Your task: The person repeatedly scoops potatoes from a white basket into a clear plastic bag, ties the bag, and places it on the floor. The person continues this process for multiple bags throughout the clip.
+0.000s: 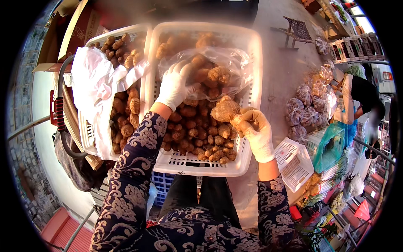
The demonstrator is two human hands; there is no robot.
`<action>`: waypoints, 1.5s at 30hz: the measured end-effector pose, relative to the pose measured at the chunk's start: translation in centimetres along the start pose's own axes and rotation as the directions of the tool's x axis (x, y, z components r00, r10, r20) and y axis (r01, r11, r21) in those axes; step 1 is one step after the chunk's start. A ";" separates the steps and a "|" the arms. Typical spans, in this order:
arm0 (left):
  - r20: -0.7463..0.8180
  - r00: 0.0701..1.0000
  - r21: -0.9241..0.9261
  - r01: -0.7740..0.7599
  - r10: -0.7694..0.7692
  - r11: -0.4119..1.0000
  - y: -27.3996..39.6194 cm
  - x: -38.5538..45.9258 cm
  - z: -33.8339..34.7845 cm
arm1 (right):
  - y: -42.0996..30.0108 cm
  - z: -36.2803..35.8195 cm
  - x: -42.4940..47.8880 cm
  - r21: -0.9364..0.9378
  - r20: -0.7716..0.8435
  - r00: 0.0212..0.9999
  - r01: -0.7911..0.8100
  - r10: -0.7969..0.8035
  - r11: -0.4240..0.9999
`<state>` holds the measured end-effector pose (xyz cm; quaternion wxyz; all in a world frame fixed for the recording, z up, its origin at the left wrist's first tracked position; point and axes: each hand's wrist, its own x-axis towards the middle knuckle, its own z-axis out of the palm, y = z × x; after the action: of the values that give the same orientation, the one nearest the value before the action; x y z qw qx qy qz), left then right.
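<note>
My right hand (257, 134), in a white knit glove, grips a large taro corm (225, 109) by its narrow end. The corm is held over the right side of a white plastic crate (256, 78). My left hand (178, 82), also gloved, holds the left edge of a clear plastic bag (241, 61); its fingertips are partly hidden. Inside the bag lie several taro corms (218, 74). The bag rests in the crate on top of many small loose taros (189, 132). Haze blurs the crate's far end.
A second crate (86, 134) of taros stands to the left, with white plastic bags (94, 85) draped over it. Filled bags (303, 108) and a tilted white basket (294, 165) sit on the ground at right. A person (362, 94) bends near them. A small stool (297, 31) stands farther off.
</note>
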<state>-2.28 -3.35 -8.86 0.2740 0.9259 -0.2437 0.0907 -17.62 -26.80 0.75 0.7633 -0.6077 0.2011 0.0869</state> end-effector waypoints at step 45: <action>0.115 0.990 0.439 0.022 -0.081 0.898 4.7 0.0 -13.9 | -7.7 0.8 8.4 -0.877 0.443 0.895 0.421 -0.049 -0.231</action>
<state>-5.16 0.86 4.91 0.0456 0.9738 -0.2098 0.0752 -6.93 -28.90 4.32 0.0434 -0.9781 -0.1546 0.1326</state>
